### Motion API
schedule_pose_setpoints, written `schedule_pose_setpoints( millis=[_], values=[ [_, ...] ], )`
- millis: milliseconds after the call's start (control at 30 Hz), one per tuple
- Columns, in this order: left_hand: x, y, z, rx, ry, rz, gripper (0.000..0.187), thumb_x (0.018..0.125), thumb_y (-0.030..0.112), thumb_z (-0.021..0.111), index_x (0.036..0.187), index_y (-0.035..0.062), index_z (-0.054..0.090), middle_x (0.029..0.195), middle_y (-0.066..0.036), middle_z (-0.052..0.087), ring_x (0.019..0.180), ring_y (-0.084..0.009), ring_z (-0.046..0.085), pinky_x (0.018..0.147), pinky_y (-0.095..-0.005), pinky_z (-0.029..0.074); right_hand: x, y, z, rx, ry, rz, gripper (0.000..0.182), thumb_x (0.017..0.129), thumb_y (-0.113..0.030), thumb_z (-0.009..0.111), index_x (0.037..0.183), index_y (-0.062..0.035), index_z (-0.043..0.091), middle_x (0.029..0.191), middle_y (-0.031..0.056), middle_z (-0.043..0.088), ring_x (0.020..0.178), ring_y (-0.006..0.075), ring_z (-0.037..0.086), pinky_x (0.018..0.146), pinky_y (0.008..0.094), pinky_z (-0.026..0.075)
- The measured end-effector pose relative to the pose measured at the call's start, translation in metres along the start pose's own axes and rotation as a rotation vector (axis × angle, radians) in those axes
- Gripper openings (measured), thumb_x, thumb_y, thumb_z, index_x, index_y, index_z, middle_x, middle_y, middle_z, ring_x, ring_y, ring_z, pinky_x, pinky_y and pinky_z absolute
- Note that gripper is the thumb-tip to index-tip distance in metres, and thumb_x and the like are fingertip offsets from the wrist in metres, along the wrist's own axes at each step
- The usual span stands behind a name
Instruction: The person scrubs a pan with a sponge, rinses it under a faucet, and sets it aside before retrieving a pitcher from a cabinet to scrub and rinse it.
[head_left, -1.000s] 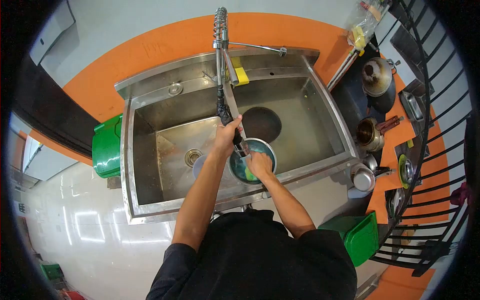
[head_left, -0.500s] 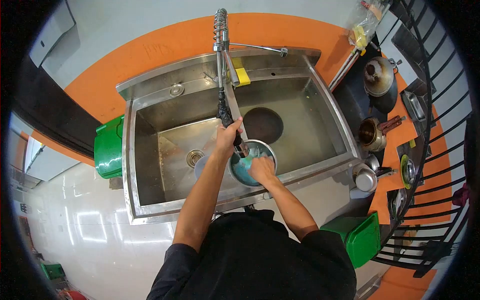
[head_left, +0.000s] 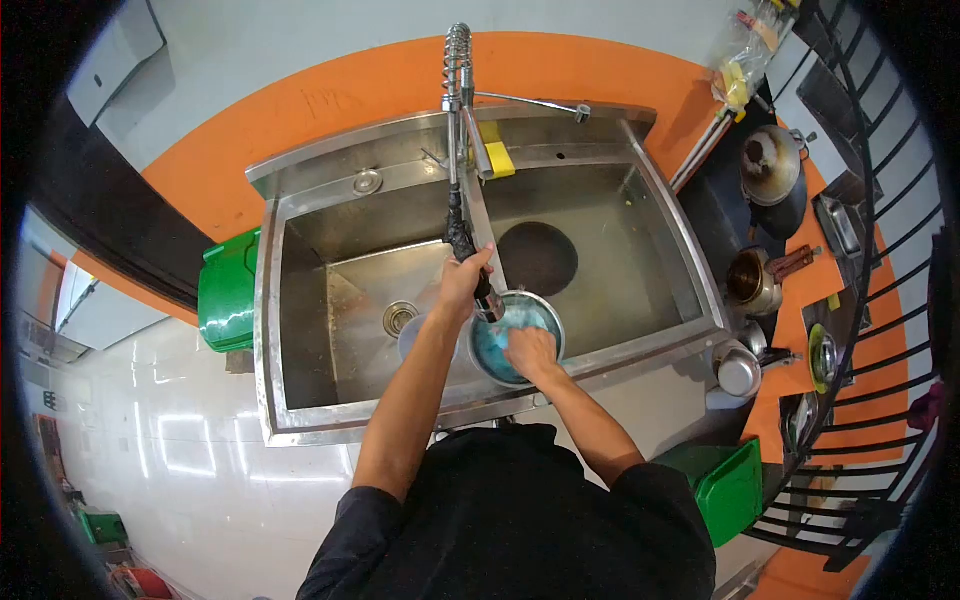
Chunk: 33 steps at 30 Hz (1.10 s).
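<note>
My left hand (head_left: pixel 468 277) is wrapped round the black handle of the pull-down spray faucet (head_left: pixel 460 240). Its metal nozzle (head_left: pixel 489 305) points down at the left side of a round metal bowl (head_left: pixel 498 376). The bowl is at the front of the double sink, by the divider. Inside it lies something wet and teal (head_left: pixel 522 318), too blurred to name. My right hand (head_left: pixel 532 350) reaches into the bowl with curled fingers against the teal material; the fingertips are hidden. A pale translucent round container (head_left: pixel 408 335) sits partly behind my left forearm.
Cloudy water fills the right basin (head_left: pixel 630 270), with a dark round pan (head_left: pixel 538 258) in it. The left basin (head_left: pixel 375 275) has a drain (head_left: pixel 400 318). A yellow sponge (head_left: pixel 498 158) rests behind the divider. Pots (head_left: pixel 752 280) stand at right; green bins (head_left: pixel 228 290) flank the sink.
The view has shifted slightly, so the sink appears a little lower and farther right. My right hand has moved a little within the bowl; the left still grips the sprayer.
</note>
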<state>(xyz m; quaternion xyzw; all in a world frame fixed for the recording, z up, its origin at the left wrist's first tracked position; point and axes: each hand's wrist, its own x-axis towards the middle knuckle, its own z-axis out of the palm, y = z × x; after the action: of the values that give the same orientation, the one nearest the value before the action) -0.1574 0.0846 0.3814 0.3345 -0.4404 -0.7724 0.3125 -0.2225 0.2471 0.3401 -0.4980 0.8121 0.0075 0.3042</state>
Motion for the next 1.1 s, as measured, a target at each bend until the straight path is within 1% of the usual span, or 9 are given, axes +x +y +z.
schedule_pose_setpoints(
  millis=[100, 200, 333, 400, 500, 733, 800, 933, 1100],
  values=[
    [0.001, -0.001, 0.002, -0.011, 0.012, -0.015, 0.026, 0.082, 0.026, 0.077, 0.073, 0.0121, 0.056, 0.064, -0.001, 0.057, 0.058, -0.0118, 0.054, 0.056, -0.0286, 0.04, -0.001, 0.007, 0.026, -0.111, 0.242, -0.105, 0.058, 0.077, -0.017, 0.066, 0.131, -0.004, 0.048, 0.127, 0.0278, 0.056, 0.098, 0.0418, 0.064, 0.089, 0.0525, 0.049],
    [0.0, 0.0, 0.002, -0.034, -0.004, -0.03, 0.027, 0.082, 0.026, 0.077, 0.072, 0.0115, 0.057, 0.063, -0.001, 0.057, 0.058, -0.012, 0.055, 0.055, -0.0285, 0.041, -0.008, 0.004, 0.04, -0.189, 0.361, -0.161, 0.075, 0.077, -0.018, 0.069, 0.144, -0.0069, 0.037, 0.152, 0.0288, 0.02, 0.094, 0.0492, 0.063, 0.09, 0.0534, 0.049],
    [0.0, -0.002, 0.001, 0.013, 0.009, -0.043, 0.026, 0.081, 0.025, 0.077, 0.071, 0.0108, 0.058, 0.063, -0.001, 0.057, 0.059, -0.0122, 0.055, 0.056, -0.0283, 0.041, -0.001, 0.016, 0.036, 0.035, 0.188, -0.195, 0.061, 0.077, -0.015, 0.066, 0.133, -0.0024, 0.046, 0.134, 0.0298, 0.046, 0.089, 0.0479, 0.064, 0.081, 0.0528, 0.052],
    [0.004, -0.002, 0.003, 0.008, 0.008, -0.024, 0.026, 0.081, 0.025, 0.077, 0.072, 0.0106, 0.058, 0.063, -0.001, 0.057, 0.059, -0.0122, 0.055, 0.056, -0.0282, 0.041, 0.002, 0.018, 0.028, 0.014, 0.23, -0.226, 0.045, 0.076, -0.014, 0.065, 0.118, -0.0012, 0.054, 0.101, 0.0254, 0.064, 0.086, 0.0462, 0.065, 0.071, 0.052, 0.053],
    [0.004, -0.004, 0.004, -0.014, 0.016, -0.038, 0.026, 0.081, 0.025, 0.077, 0.072, 0.0104, 0.058, 0.063, -0.001, 0.056, 0.058, -0.0125, 0.055, 0.055, -0.0281, 0.041, 0.002, 0.017, 0.033, 0.004, 0.362, -0.161, 0.035, 0.074, -0.012, 0.065, 0.107, -0.0023, 0.057, 0.078, 0.0204, 0.066, 0.085, 0.0441, 0.066, 0.069, 0.0513, 0.052],
    [0.011, 0.011, -0.007, 0.013, 0.017, -0.077, 0.025, 0.084, 0.02, 0.075, 0.074, 0.0114, 0.054, 0.065, -0.001, 0.054, 0.058, -0.0138, 0.053, 0.056, -0.0289, 0.041, -0.019, 0.014, 0.045, -0.086, 0.711, -0.429, 0.022, 0.079, -0.014, 0.061, 0.097, -0.0003, 0.061, 0.092, 0.0291, 0.065, 0.097, 0.0448, 0.062, 0.083, 0.0501, 0.05],
    [0.014, 0.014, -0.012, 0.032, 0.032, -0.101, 0.023, 0.086, 0.018, 0.074, 0.078, 0.0103, 0.054, 0.066, 0.0, 0.052, 0.058, -0.0144, 0.053, 0.056, -0.0285, 0.042, -0.009, 0.017, 0.042, 0.17, 0.318, -0.4, 0.023, 0.083, -0.014, 0.061, 0.1, 0.0013, 0.061, 0.102, 0.031, 0.063, 0.103, 0.0465, 0.059, 0.092, 0.0563, 0.045],
    [0.014, 0.022, -0.03, 0.102, -0.041, -0.048, 0.021, 0.085, 0.022, 0.075, 0.083, 0.0064, 0.061, 0.072, -0.003, 0.06, 0.063, -0.0122, 0.056, 0.058, -0.0275, 0.041, -0.015, -0.005, 0.025, 0.357, 0.113, -0.11, 0.022, 0.083, -0.012, 0.064, 0.099, 0.0025, 0.06, 0.112, 0.0312, 0.06, 0.116, 0.0458, 0.053, 0.095, 0.0615, 0.041],
    [0.03, 0.024, -0.073, 0.242, -0.181, 0.046, 0.028, 0.085, 0.021, 0.075, 0.103, 0.0031, 0.064, 0.085, -0.001, 0.065, 0.077, -0.01, 0.059, 0.07, -0.0264, 0.047, -0.046, -0.031, 0.014, 0.099, 0.395, -0.008, 0.065, 0.075, -0.003, 0.067, 0.136, -0.0045, 0.045, 0.127, 0.0333, 0.049, 0.119, 0.05, 0.048, 0.094, 0.0604, 0.043]
  ],
)
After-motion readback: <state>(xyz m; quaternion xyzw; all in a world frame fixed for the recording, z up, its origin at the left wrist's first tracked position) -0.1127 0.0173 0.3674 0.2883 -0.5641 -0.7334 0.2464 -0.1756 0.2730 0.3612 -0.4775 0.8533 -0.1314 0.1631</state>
